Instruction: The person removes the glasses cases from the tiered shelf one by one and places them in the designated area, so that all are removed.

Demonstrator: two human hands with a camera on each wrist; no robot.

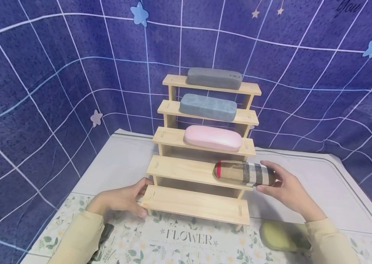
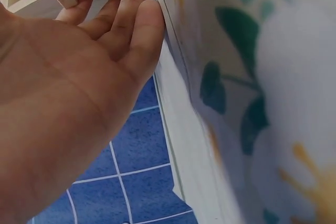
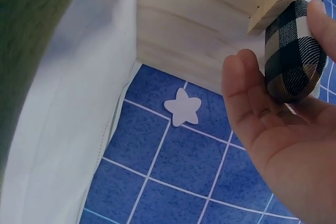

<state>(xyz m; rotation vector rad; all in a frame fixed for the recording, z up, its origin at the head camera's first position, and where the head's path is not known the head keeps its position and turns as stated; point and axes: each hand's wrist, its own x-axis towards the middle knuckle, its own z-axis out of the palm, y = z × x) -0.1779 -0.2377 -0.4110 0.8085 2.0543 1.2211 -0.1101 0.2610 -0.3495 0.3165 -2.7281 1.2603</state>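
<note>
My right hand (image 1: 285, 185) holds the right end of a plaid glasses case (image 1: 239, 172) with a red stripe, thumb in front and fingers behind. The case lies along the right part of the second step from the bottom of a wooden stepped rack (image 1: 172, 168), its right end sticking out past the step. In the right wrist view its rounded checked end (image 3: 294, 72) sits between thumb and fingers. Low on the left, my left hand (image 1: 124, 198) grips the bottom step's end, thumb at the front and fingers behind.
Higher steps bear a pink case (image 1: 212, 138), a blue case (image 1: 208, 107) and a grey case (image 1: 214, 78). A yellow-green case (image 1: 278, 234) lies by my right sleeve. Something dark (image 1: 106, 233) shows beside my left sleeve. Behind the table stands a blue gridded curtain (image 1: 73, 73).
</note>
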